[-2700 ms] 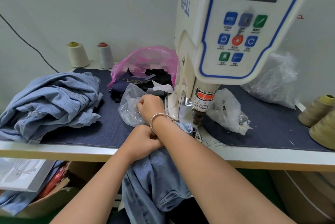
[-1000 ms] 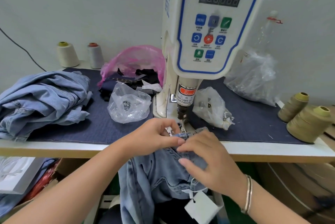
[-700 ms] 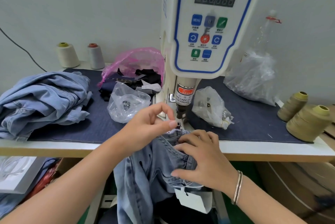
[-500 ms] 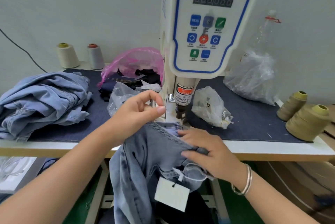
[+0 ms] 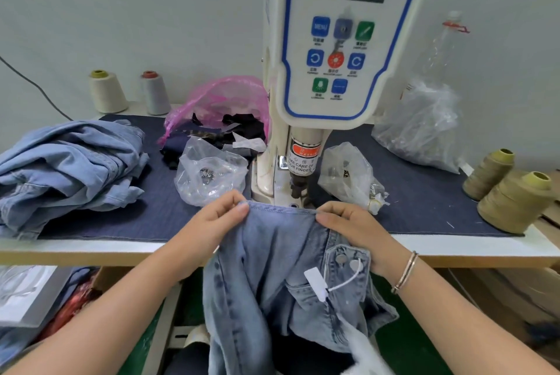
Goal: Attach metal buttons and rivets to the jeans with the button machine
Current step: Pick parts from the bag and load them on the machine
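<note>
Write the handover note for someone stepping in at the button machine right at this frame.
Left hand and right hand each pinch the top edge of the jeans, stretched just in front of the button machine punch. Two metal buttons already sit on the flap near the right hand. Clear bag of metal parts lies left of the machine. Left to do: slide the edge under the punch and set the next piece.

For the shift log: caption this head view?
Both hands, left and right, pinch the jeans edge before the button machine.
</note>
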`<state>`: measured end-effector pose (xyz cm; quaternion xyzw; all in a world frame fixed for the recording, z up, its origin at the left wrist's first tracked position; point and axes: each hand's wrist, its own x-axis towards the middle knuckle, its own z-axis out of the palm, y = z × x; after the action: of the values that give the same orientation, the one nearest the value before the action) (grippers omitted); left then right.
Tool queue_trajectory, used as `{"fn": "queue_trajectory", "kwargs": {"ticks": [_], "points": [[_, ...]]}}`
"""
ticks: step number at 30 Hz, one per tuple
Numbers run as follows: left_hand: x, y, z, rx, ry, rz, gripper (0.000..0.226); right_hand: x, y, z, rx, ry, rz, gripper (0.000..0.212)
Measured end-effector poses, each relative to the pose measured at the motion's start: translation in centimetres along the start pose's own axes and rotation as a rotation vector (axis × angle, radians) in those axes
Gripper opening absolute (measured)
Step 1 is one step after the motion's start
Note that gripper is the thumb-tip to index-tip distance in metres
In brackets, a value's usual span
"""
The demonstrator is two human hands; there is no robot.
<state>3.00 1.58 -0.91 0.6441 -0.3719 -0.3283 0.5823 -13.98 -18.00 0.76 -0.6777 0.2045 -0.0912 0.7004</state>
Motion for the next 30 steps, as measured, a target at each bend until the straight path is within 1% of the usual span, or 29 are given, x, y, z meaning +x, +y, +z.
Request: {"fn": "queue_trajectory", "kwargs": {"ticks": [3, 5, 6, 8, 10, 11, 12, 14, 16, 17, 19, 22, 24, 28, 30], "points": [[1.4, -0.6, 0.3, -0.019, 0.156, -0.013, 0.031, 1.5, 0.0, 0.6, -0.024, -0.010, -0.075, 0.020], [2.0, -1.4, 0.4, -0.021, 0.223, -0.054, 0.038, 2.3, 0.3, 1.0, -0.046, 0.029, -0.127, 0.017], [2.1, -1.6, 0.4, -0.037, 0.237, -0.067, 0.038, 2.7, 0.5, 1.2, -0.052, 0.051, -0.144, 0.015], [2.1, -1.5, 0.5, -0.044, 0.203, -0.076, 0.033, 3.2, 0.8, 1.4, -0.059, 0.089, -0.163, 0.013], [2.1, -1.3, 0.3, 0.045, 0.171, -0.092, 0.039, 3.5, 1.1, 1.4, -0.039, 0.109, -0.145, 0.014], [2.3, -1.4, 0.2, 0.074, 0.191, -0.098, 0.042, 3.5, 1.2, 1.4, -0.016, 0.104, -0.117, 0.015], [2.5, -1.4, 0.1, 0.084, 0.228, -0.098, 0.040, 3.3, 1.3, 1.3, 0.023, 0.079, -0.081, 0.014], [2.9, -1.5, 0.1, 0.088, 0.299, -0.087, 0.035, 2.8, 1.6, 0.7, 0.147, -0.028, -0.024, 0.011], [3.3, -1.6, 0.3, 0.078, 0.338, -0.072, 0.034, 2.2, 1.8, 0.0, 0.277, -0.142, -0.006, 0.021], [3.4, -1.6, 0.4, 0.065, 0.347, -0.065, 0.033, 2.0, 1.9, -0.3, 0.305, -0.170, -0.006, 0.025], [3.5, -1.6, 0.5, 0.034, 0.352, -0.050, 0.030, 2.0, 1.8, -0.5, 0.298, -0.158, -0.020, 0.028], [3.4, -1.5, 0.3, -0.013, 0.342, -0.027, 0.032, 2.2, 1.6, -0.4, 0.302, -0.112, -0.069, 0.035], [3.1, -1.4, 0.3, -0.058, 0.326, -0.007, 0.034, 2.1, 1.6, -0.4, 0.264, -0.079, -0.114, 0.032], [2.8, -1.7, 0.4, -0.124, 0.330, -0.012, 0.030, 1.6, 1.7, -0.2, 0.049, -0.026, -0.158, 0.021], [2.8, -1.9, 0.5, -0.153, 0.339, -0.015, 0.031, 1.6, 1.7, 0.0, 0.079, 0.000, -0.169, 0.022]]}}
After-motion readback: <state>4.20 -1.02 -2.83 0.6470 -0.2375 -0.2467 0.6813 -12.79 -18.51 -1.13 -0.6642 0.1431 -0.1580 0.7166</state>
